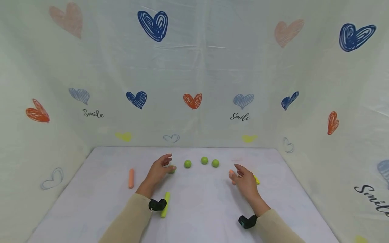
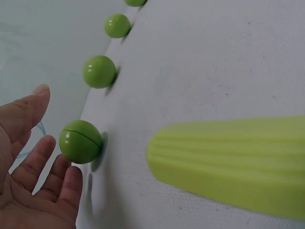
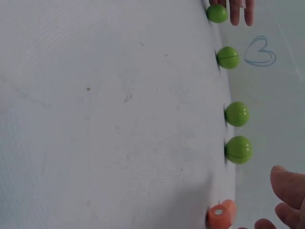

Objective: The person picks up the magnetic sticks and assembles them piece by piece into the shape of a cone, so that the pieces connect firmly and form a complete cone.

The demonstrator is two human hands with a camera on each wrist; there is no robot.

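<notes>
My left hand (image 1: 159,170) is beside the leftmost green ball (image 2: 80,141), its fingers loosely bent and the thumb apart. In the left wrist view, the fingertips are close to that ball; whether they touch it I cannot tell. Near my left wrist lies a ridged yellow-green stick (image 1: 165,204). My right hand (image 1: 245,184) hovers with thumb and fingers spread beside a small orange piece (image 3: 219,217), which shows a hole in its end. A yellow object (image 1: 256,180) is partly hidden behind the right hand.
More green balls stand along the back of the white table (image 1: 200,219): one left of the middle (image 1: 187,164), two near the centre (image 1: 204,160). An orange stick (image 1: 131,178) lies at the left. A curtain printed with hearts (image 1: 192,101) hangs around the table.
</notes>
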